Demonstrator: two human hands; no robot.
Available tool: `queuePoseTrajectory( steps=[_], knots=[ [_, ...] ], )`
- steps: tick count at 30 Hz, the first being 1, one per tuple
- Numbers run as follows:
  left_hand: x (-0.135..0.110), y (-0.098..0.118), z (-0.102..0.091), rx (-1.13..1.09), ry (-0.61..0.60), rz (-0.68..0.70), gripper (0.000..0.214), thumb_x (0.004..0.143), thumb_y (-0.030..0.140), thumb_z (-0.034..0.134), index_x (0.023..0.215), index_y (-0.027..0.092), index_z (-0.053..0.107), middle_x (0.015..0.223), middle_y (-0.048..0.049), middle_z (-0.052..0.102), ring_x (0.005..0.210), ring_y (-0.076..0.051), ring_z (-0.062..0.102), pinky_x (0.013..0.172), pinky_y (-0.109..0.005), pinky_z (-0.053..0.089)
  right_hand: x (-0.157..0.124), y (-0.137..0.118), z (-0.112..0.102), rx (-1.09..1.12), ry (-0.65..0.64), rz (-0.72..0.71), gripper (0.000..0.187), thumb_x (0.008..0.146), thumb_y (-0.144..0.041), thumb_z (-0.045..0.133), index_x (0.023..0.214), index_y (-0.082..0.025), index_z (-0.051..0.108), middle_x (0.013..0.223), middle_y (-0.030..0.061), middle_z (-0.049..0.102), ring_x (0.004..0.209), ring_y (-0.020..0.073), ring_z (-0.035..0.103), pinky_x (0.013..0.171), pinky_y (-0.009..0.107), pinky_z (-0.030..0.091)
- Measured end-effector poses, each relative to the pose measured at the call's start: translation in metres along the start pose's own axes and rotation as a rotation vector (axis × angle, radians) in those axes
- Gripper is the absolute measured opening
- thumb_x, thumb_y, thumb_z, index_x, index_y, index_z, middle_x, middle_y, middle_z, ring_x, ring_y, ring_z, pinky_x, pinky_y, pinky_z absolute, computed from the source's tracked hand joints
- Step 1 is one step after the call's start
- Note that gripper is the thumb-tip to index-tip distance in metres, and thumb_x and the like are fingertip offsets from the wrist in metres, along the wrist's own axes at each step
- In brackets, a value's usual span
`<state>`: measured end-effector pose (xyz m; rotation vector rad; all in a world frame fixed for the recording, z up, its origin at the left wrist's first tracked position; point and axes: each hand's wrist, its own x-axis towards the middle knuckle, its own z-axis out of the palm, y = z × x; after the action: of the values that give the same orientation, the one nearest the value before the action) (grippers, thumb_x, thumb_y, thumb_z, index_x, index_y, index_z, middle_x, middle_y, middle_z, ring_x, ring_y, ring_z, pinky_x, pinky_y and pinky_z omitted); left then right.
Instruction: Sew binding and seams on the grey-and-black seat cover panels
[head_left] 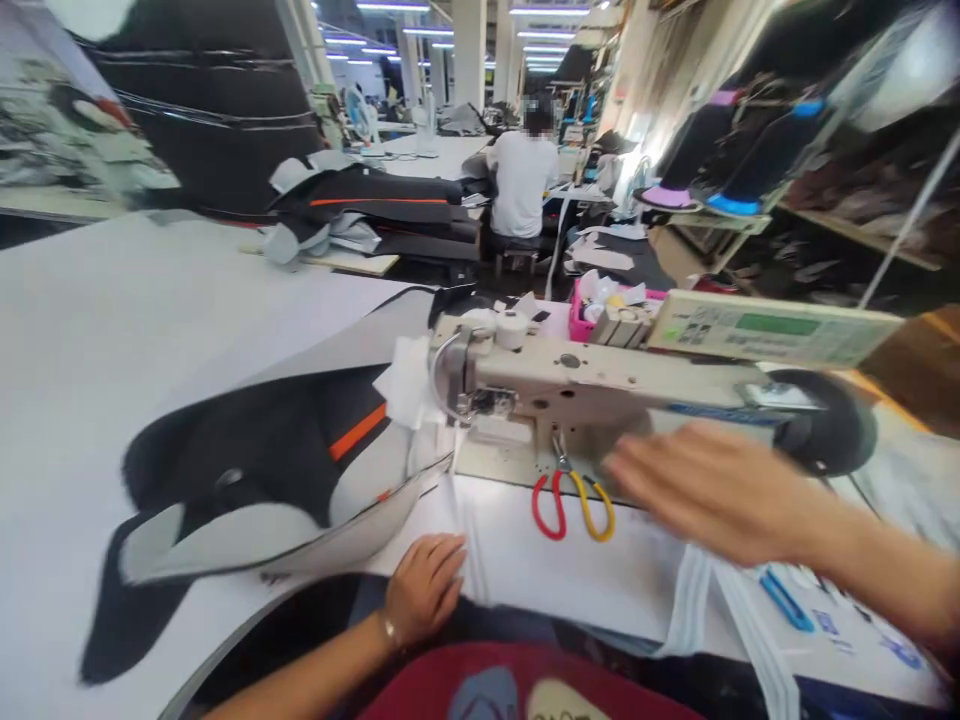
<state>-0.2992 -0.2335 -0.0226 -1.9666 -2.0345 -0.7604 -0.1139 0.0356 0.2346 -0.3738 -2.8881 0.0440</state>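
Hands — left [426, 588] curled by white strip [471, 545], grip unclear; right [697, 487] outstretched near scissors [564, 463].

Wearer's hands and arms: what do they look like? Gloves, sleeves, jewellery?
Both bare, no gloves. Left hand: thin, shiny band on the wrist; no sleeve on the visible forearm. Right hand: motion-blurred, no ring or band discernible; forearm bare as far as it shows clearly. No cables or markings made out on either.
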Motion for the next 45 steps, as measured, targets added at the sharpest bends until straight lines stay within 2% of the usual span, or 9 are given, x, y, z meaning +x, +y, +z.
queuePoseTrajectory(
  steps=[3,4,7,11,15,19,25,35,45],
  knots=[
    [0.01,-0.009,-0.02,0.006,0.015,0.033,0.028,0.078,0.017,0.038,0.102,0.012,0.053,0.099,-0.0109,0.06,0.099,-0.018,0.05,0.089,-0.037,0.041,-0.005,-0.047,0.091,0.07,-0.258,-0.525,0.03,0.084,-0.025,0.035,0.109,-0.032,0.05,0.091,0.0051,0.062,0.075,0.0145,0.054,0.068,0.033,0.04],
    [0.016,-0.011,-0.028,0.052,0.009,0.012,0.029,0.079,0.018,0.038,0.102,0.011,0.053,0.103,-0.0123,0.058,0.105,-0.02,0.046,0.091,-0.039,0.039,-0.001,-0.058,0.117,0.039,-0.261,-0.549,0.032,0.084,-0.018,0.034,0.11,-0.026,0.05,0.089,0.0069,0.061,0.073,0.0145,0.054,0.066,0.032,0.039],
    [0.036,-0.011,-0.051,0.22,-0.089,-0.062,0.034,0.08,0.019,0.036,0.11,0.008,0.048,0.122,-0.0164,0.044,0.122,-0.025,0.027,0.098,-0.042,0.031,0.024,-0.081,0.175,-0.033,-0.27,-0.353,0.035,0.083,-0.013,0.032,0.114,-0.021,0.046,0.084,0.0057,0.059,0.07,0.0144,0.054,0.059,0.026,0.034],
    [0.066,-0.01,-0.064,0.417,-0.275,-0.227,0.041,0.081,0.016,0.032,0.12,0.007,0.038,0.129,-0.0184,0.034,0.123,-0.029,0.023,0.099,-0.051,0.018,0.064,-0.101,0.214,-0.05,-0.224,-0.183,0.038,0.084,-0.015,0.029,0.119,-0.026,0.039,0.087,0.0053,0.057,0.061,0.0126,0.05,0.054,0.024,0.027],
    [0.092,-0.022,-0.058,0.475,-0.45,-0.343,0.038,0.082,0.014,0.028,0.117,0.007,0.041,0.11,-0.0195,0.049,0.102,-0.029,0.044,0.085,-0.048,0.033,0.088,-0.114,0.231,-0.022,-0.205,-0.195,0.028,0.085,-0.018,0.03,0.101,-0.023,0.053,0.087,0.0076,0.057,0.068,0.014,0.049,0.061,0.026,0.026],
    [0.106,-0.04,-0.048,0.439,-0.575,-0.33,0.028,0.081,0.015,0.032,0.103,0.009,0.048,0.1,-0.0171,0.05,0.093,-0.026,0.046,0.073,-0.036,0.04,0.092,-0.118,0.241,0.027,-0.202,-0.139,0.023,0.083,-0.018,0.035,0.082,-0.019,0.058,0.079,0.0066,0.058,0.068,0.0142,0.049,0.064,0.027,0.026],
    [0.114,-0.063,-0.044,0.331,-0.693,-0.289,0.045,0.074,0.03,0.053,0.115,0.02,0.037,0.106,-0.0106,0.047,0.092,-0.024,0.048,0.071,-0.034,0.042,0.084,-0.112,0.264,0.467,-0.055,0.139,0.024,0.069,-0.009,0.042,0.084,-0.019,0.059,0.079,0.0013,0.06,0.071,0.0123,0.051,0.065,0.022,0.032],
    [0.162,-0.097,-0.043,0.181,-1.057,-0.196,0.058,0.056,0.019,0.065,0.112,0.02,0.05,0.102,-0.0066,0.058,0.091,-0.022,0.053,0.078,-0.029,0.042,0.082,-0.107,0.272,0.674,-0.028,0.344,0.018,0.066,-0.011,0.05,0.074,-0.018,0.064,0.075,-0.0012,0.066,0.068,0.0115,0.057,0.065,0.018,0.041],
    [0.156,-0.126,-0.049,-0.274,-1.08,-0.33,0.073,0.053,0.021,0.063,0.122,0.019,0.042,0.117,-0.0005,0.052,0.102,-0.019,0.049,0.086,-0.021,0.037,0.085,-0.112,0.278,0.715,-0.041,0.515,0.016,0.064,-0.021,0.056,0.073,-0.023,0.067,0.068,-0.0023,0.065,0.067,0.0145,0.057,0.061,0.022,0.04]
  ],
)
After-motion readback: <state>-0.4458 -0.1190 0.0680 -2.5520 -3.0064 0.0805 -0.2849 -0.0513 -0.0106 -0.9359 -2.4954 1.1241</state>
